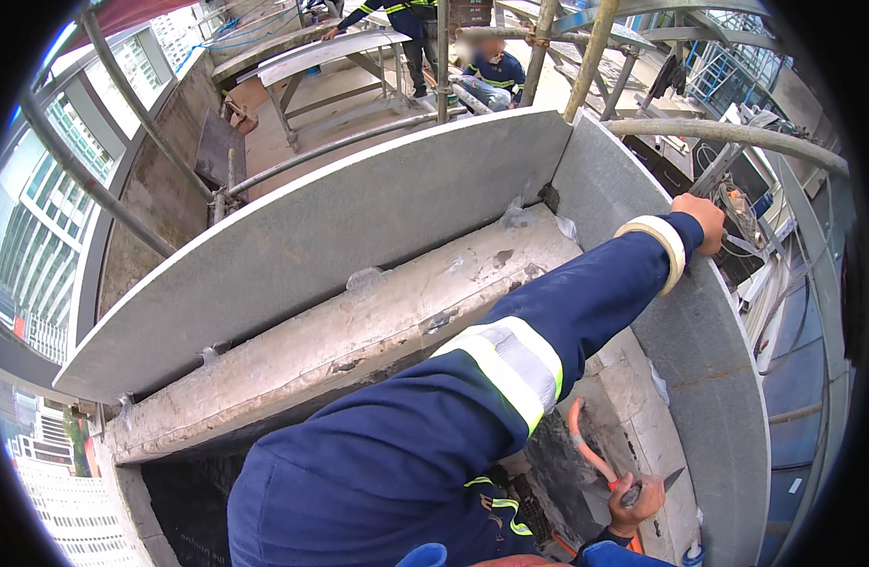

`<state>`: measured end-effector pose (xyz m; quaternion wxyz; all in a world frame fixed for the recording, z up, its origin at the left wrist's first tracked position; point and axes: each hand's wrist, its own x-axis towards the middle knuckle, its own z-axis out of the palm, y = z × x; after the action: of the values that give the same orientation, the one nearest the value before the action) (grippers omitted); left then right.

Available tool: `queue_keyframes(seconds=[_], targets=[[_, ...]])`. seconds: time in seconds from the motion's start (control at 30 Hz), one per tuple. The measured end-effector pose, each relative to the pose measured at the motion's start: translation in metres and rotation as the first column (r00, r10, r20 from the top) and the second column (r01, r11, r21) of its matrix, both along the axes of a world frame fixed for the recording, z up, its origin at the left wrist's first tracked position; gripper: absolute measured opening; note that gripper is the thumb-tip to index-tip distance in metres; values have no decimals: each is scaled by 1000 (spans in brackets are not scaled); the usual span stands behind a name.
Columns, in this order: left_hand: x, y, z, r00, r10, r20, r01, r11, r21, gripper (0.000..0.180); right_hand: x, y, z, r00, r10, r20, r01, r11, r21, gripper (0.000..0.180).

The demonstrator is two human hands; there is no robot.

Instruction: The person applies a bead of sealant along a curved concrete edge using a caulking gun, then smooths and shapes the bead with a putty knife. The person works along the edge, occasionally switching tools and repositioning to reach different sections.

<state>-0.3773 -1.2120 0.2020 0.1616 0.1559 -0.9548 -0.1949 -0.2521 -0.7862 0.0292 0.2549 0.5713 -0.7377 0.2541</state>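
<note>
My left arm reaches across to the right in a dark blue sleeve with reflective bands. At its end my left hand (703, 223) is closed over the top edge of the grey right-hand slab (713, 350). Low on the right, my right hand (636, 503) is closed round a trowel-like tool with a dark pointed blade (674, 478). A curved orange piece (590, 448) runs up from that hand; how it joins the tool is hidden. A long grey slab (359, 217) stands on edge along the far side and meets the right-hand slab at a corner.
Inside the slabs runs a rough concrete ledge (359, 326) with blobs of clear material, beside a dark opening (193, 506). Scaffold pipes (732, 137) cross behind the corner. Beyond stand a work table (335, 57) and two people, one of them seated (499, 71).
</note>
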Motion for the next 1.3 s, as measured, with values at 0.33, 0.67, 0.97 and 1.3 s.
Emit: queue_keyframes(seconds=[0.33, 0.67, 0.97, 1.3], targets=[[15, 4, 11, 1000, -9, -25, 8, 999, -53, 40, 15, -16, 16, 998, 56, 8, -55, 995, -81, 21], [18, 6, 11, 999, 30, 9, -30, 1000, 8, 41, 4, 3, 35, 982, 151, 114, -141, 985, -95, 23], [2, -1, 6, 996, 63, 66, -57, 994, -91, 51, -72, -5, 40, 807, 340, 483, -32, 842, -539, 32], [-30, -35, -17, 991, -91, -101, 64, 967, -247, 37, -87, -9, 48, 703, 293, 648, 453, 518, -725, 63]])
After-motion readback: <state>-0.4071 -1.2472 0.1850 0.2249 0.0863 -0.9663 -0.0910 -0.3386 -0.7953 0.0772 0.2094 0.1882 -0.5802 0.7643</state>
